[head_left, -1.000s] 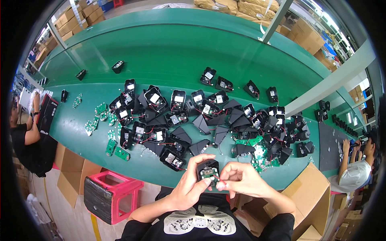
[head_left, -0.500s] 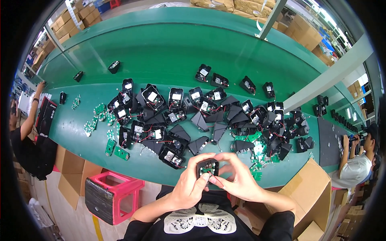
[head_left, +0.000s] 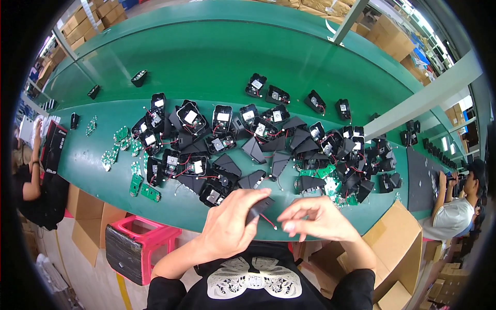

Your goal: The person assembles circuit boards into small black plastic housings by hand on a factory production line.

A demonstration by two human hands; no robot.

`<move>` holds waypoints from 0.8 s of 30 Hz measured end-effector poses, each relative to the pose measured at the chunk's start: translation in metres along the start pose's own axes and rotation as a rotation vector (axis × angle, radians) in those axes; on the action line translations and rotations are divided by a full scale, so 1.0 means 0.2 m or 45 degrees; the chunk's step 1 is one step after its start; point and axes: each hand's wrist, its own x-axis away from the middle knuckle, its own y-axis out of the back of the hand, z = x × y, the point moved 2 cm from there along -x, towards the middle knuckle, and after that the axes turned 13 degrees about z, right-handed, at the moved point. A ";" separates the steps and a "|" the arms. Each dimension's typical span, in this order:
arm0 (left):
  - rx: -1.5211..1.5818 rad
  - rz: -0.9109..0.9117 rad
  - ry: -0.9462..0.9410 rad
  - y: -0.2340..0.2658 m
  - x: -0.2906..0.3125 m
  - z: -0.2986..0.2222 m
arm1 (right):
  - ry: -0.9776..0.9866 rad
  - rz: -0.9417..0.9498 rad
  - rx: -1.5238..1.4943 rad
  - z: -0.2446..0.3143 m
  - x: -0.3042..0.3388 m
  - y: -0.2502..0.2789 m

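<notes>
My left hand (head_left: pixel 227 225) is wrapped round a black plastic housing (head_left: pixel 262 206) above the near edge of the green bench. A thin red wire lead (head_left: pixel 268 222) with a small white plug hangs from the housing towards my right. My right hand (head_left: pixel 320 219) hovers just beside it, apart from the housing, its fingers loosely bent and spread with nothing seen in them. The housing's inside is turned from view. Beyond my hands lies a wide heap of similar black housings (head_left: pixel 222 120), several showing silvery parts and red wires inside.
Green circuit boards (head_left: pixel 150 193) lie left of the heap, more (head_left: pixel 330 186) at its right. Open cartons (head_left: pixel 390 232) and a pink stool (head_left: pixel 142 243) stand below the bench edge. A pale metal post (head_left: pixel 423 95) slants across the right. People sit at both sides.
My right hand has come off the housing and moved right. My left hand has tilted the housing, so the green board seen inside it before is hidden and the red lead hangs out.
</notes>
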 end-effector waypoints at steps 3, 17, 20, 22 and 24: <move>-0.323 -0.050 -0.131 -0.01 0.00 -0.02 | -0.015 -0.045 0.142 0.04 -0.03 -0.04; 0.762 0.443 0.335 0.00 0.04 -0.01 | 0.073 -0.101 -0.021 0.05 -0.05 -0.05; 1.121 0.447 0.618 0.01 0.03 -0.06 | 0.322 -0.319 0.330 0.01 -0.03 -0.10; 1.042 0.374 0.468 -0.04 0.05 -0.03 | 0.747 -0.396 0.917 0.03 -0.04 -0.11; 0.869 0.400 0.268 -0.07 0.06 -0.03 | 0.695 -0.457 0.762 0.02 -0.06 -0.13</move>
